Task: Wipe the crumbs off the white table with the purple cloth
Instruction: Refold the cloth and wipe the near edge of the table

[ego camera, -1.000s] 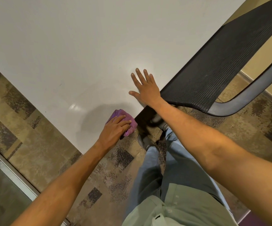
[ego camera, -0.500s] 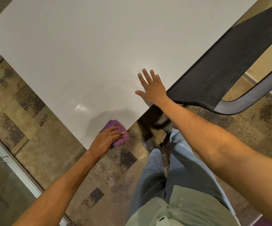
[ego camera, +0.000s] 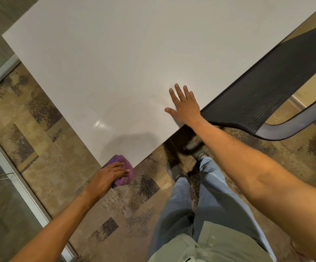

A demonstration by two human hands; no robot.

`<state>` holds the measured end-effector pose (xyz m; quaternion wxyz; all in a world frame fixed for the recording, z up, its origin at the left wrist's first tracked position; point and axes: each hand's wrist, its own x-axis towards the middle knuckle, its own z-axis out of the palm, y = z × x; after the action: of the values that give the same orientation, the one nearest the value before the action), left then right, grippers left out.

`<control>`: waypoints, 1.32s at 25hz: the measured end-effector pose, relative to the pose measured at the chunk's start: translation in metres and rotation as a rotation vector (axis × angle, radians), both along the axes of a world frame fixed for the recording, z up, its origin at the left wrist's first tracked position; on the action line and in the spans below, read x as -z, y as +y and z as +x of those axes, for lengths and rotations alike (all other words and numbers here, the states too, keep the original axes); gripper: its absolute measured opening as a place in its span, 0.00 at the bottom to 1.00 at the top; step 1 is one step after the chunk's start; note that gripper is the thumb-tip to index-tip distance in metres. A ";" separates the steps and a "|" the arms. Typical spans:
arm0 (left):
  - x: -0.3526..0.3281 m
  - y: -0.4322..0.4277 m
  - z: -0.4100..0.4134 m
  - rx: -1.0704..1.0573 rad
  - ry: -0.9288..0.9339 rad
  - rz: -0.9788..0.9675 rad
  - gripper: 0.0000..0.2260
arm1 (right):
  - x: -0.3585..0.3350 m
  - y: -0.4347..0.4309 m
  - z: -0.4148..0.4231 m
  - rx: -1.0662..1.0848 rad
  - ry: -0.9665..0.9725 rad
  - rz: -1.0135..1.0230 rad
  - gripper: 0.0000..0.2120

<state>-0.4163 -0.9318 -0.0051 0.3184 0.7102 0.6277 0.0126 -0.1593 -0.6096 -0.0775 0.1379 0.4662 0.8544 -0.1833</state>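
The white table (ego camera: 130, 63) fills the upper middle of the head view, its near corner pointing toward me. My left hand (ego camera: 108, 175) is closed on the bunched purple cloth (ego camera: 122, 167) right at that near corner, and most of the cloth hangs past the table edge over the floor. My right hand (ego camera: 184, 106) lies flat on the table near its right edge, fingers spread, holding nothing. A couple of tiny dark specks show on the tabletop; no clear crumbs are visible.
A black mesh chair (ego camera: 270, 86) with a grey frame stands against the table's right edge. Patterned brown carpet (ego camera: 45, 146) lies below. A glass partition with a metal frame (ego camera: 15, 178) runs along the left. My legs and dark shoes (ego camera: 196, 150) stand by the corner.
My left hand has dragged the purple cloth toward me, from the tabletop to the near corner and partly off the edge. The right hand has stayed flat in place.
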 end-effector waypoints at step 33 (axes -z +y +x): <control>-0.119 0.102 0.058 -1.035 -0.871 0.119 0.35 | -0.226 -0.113 -0.041 0.625 0.964 -1.068 0.29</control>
<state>-0.3586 -0.8301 0.1137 0.4556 0.2647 0.6994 0.4829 -0.2004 -0.7230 0.1490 -0.1005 0.4246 0.4453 -0.7819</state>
